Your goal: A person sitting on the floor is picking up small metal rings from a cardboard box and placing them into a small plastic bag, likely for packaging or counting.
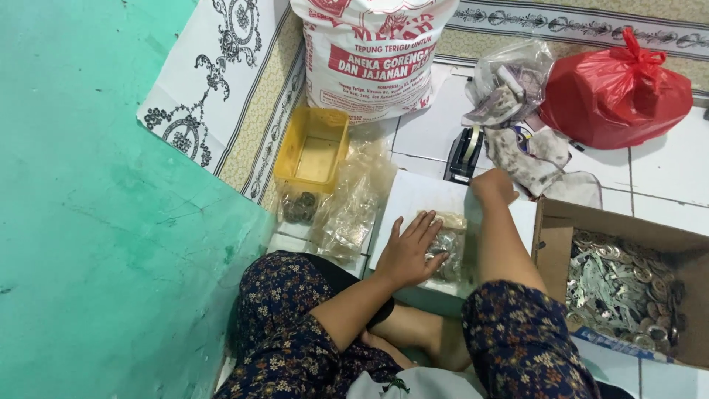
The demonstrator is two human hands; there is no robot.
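Observation:
My left hand (410, 250) lies flat, fingers spread, on a small clear plastic bag of coins (447, 244) that rests on a white board (413, 193) in front of my knees. My right hand (493, 185) reaches further out, fingers curled down at the far edge of the board, close to a black tape dispenser (464, 154). What the right hand's fingers grip is hidden from me. A cardboard box (554, 244) full of silver coins (624, 284) stands at my right.
A yellow plastic tray (313, 149) and loose clear bags (347, 207) lie to the left, with some coins (298, 208) below the tray. A large white sack (373, 55), a clear bag of scraps (508, 81) and a red plastic bag (617, 92) stand behind. A green wall (96, 222) closes the left side.

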